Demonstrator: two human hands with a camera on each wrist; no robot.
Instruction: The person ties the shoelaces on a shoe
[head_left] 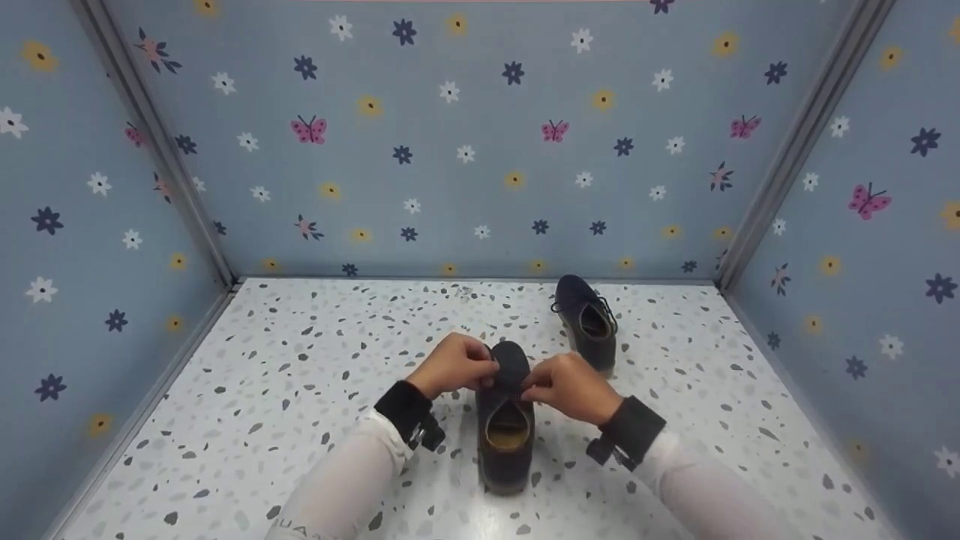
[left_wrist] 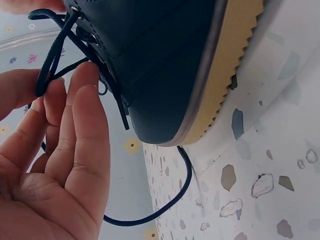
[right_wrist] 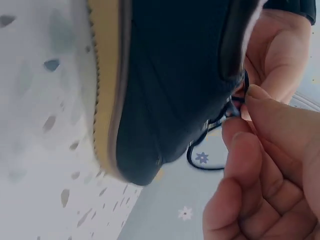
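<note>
A dark shoe point(head_left: 507, 457) stands on the floor between my hands, toe pointing away from me. In the left wrist view its navy side and pale ridged sole show close up. My left hand point(head_left: 456, 365) pinches a looped dark blue shoelace point(left_wrist: 52, 55) between thumb and fingertips, beside the eyelets. On the shoe's other side, my right hand point(head_left: 574, 386) has thumb and forefinger pinched together at the lacing; the lace point(right_wrist: 245, 85) runs into them in the right wrist view. Part of the lace is hidden behind the fingers.
A second dark shoe point(head_left: 589, 322), its lace at the sides, stands farther back to the right. The speckled white floor point(head_left: 300, 420) meets a blue flowered back panel point(head_left: 480, 150), with more panels at left and right.
</note>
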